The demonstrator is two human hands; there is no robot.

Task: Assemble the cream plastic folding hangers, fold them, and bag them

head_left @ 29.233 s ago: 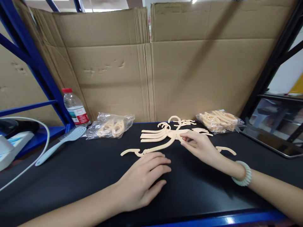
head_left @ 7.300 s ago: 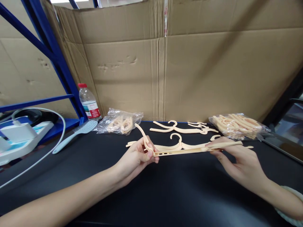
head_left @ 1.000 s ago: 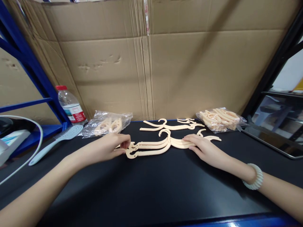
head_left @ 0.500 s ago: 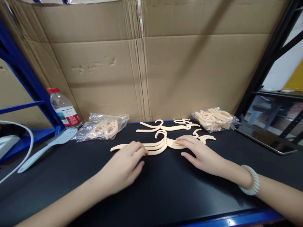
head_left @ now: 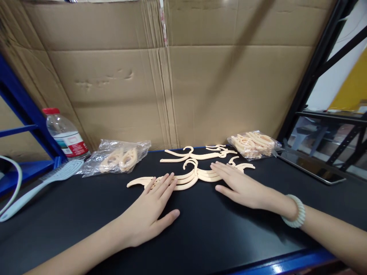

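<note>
A small stack of cream plastic hangers lies flat on the black table top. My left hand rests flat and open, its fingertips on the left arm of the stack. My right hand, also flat with fingers stretched, lies on the stack's right arm; a pale beaded bracelet sits on that wrist. Another assembled hanger and loose cream pieces lie just behind the stack.
A clear bag of cream parts lies at back left, a fuller bag at back right. A water bottle, a light-blue hairbrush, blue shelf posts, a cardboard wall and a tablet surround the table.
Both hands left the hanger they held earlier; it now lies on the stack. In the last second my left hand slid from the stack's left tip and flattened, fingers spread; the view shifted right.
</note>
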